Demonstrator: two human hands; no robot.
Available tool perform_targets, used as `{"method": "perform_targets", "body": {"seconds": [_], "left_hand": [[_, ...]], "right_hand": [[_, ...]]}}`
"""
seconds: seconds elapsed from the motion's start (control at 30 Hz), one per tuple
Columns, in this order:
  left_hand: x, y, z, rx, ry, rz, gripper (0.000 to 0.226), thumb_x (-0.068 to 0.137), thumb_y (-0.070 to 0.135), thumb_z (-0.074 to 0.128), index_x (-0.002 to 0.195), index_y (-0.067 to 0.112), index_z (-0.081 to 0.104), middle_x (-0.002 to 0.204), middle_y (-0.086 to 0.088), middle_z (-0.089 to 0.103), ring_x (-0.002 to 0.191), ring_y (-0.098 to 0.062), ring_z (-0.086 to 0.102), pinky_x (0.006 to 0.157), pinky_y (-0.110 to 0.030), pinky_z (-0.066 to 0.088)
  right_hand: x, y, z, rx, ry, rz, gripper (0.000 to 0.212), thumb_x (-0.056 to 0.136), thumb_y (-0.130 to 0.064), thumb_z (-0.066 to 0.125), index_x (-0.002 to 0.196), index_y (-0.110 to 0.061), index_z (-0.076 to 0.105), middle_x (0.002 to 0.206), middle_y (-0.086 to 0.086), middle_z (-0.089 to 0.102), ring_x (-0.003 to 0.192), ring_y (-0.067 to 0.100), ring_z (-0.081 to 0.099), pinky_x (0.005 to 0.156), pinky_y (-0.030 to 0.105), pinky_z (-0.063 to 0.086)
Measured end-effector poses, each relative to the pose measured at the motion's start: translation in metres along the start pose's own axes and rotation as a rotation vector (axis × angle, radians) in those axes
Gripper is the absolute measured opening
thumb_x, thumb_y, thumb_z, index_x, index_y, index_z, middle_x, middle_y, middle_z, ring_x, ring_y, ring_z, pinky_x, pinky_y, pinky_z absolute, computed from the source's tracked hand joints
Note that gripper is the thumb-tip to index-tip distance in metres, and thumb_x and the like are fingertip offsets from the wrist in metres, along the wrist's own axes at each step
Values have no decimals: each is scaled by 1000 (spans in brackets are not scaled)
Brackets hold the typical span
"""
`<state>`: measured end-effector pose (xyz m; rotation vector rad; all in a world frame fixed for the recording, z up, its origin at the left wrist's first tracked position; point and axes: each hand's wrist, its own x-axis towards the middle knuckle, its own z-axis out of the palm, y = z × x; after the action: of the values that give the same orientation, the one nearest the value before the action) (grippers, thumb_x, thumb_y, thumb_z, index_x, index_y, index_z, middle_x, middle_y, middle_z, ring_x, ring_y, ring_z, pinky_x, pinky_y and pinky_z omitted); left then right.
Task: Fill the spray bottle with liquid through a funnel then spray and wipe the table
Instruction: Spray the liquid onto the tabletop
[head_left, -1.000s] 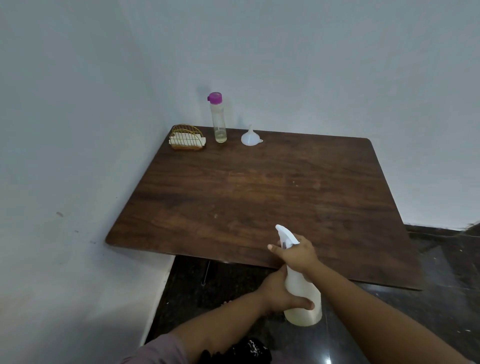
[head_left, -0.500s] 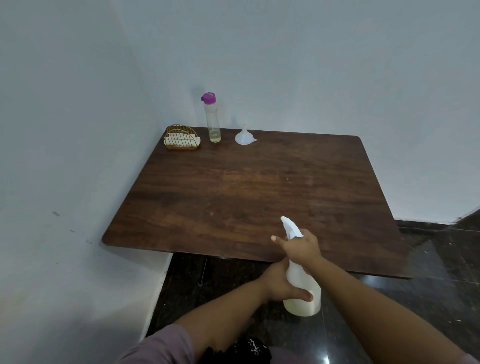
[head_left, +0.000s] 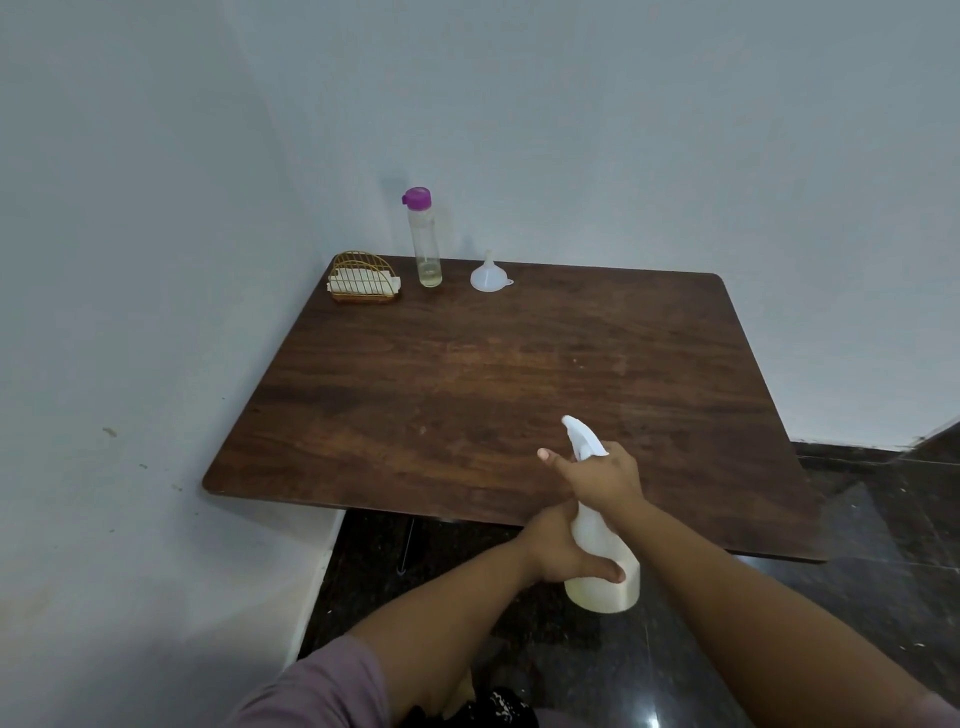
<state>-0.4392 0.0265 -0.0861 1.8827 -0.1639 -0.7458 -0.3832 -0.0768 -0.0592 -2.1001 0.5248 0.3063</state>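
The white plastic spray bottle (head_left: 602, 566) has risen slightly, held off the brown wooden table's (head_left: 467, 395) near edge; left hand (head_left: 558, 545) grips its body, right hand (head_left: 605, 475) wraps the trigger head, likely unscrewing it for filling.

Tabletop (head_left: 467, 374): dark brown wood grain, lighter reddish-brown streaks through the middle. Spray bottle (head_left: 602, 561): white translucent body, white trigger head. Tall bottle (head_left: 427, 244): clear, purple cap, pale yellow liquid at the bottom. Funnel (head_left: 487, 274): white translucent. Wire holder (head_left: 363, 278): gold wire, white napkins (head_left: 358, 283) inside. Walls (head_left: 623, 130): plain pale grey-blue, a few small dark marks on the left one. Floor (head_left: 857, 597): black, glossy, light speckles. Sleeve (head_left: 322, 686): muted mauve-purple. Black fabric with white specks at the bottom edge.
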Motion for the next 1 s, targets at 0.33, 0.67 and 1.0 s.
{"method": "perform_targets", "body": {"seconds": [0.33, 0.67, 1.0], "left_hand": [[11, 10, -18, -155, -32, -59, 46, 79, 23, 80, 118, 32, 56, 119, 8, 62, 113, -15, 57, 91, -31, 49], [22, 17, -26, -174, 13, -42, 57, 70, 29, 85, 121, 27, 60, 123, 5, 66, 116, -15, 60, 98, -39, 52], [33, 26, -41, -250, -59, -111, 33, 80, 27, 77, 108, 32, 61, 113, 4, 67, 110, -19, 63, 83, -34, 55]], "right_hand": [[21, -8, 1, -235, -260, -157, 107, 45, -94, 54, 127, -26, 54, 102, -1, 63, 96, 15, 61, 80, 29, 49], [51, -29, 5, -502, -228, -201, 83, 76, -67, 62, 145, -31, 35, 117, 6, 64, 106, 23, 62, 84, 28, 49], [70, -46, 8, -643, -369, -133, 91, 73, -78, 51, 142, -19, 40, 117, 8, 65, 104, 24, 63, 95, 38, 50]]}}
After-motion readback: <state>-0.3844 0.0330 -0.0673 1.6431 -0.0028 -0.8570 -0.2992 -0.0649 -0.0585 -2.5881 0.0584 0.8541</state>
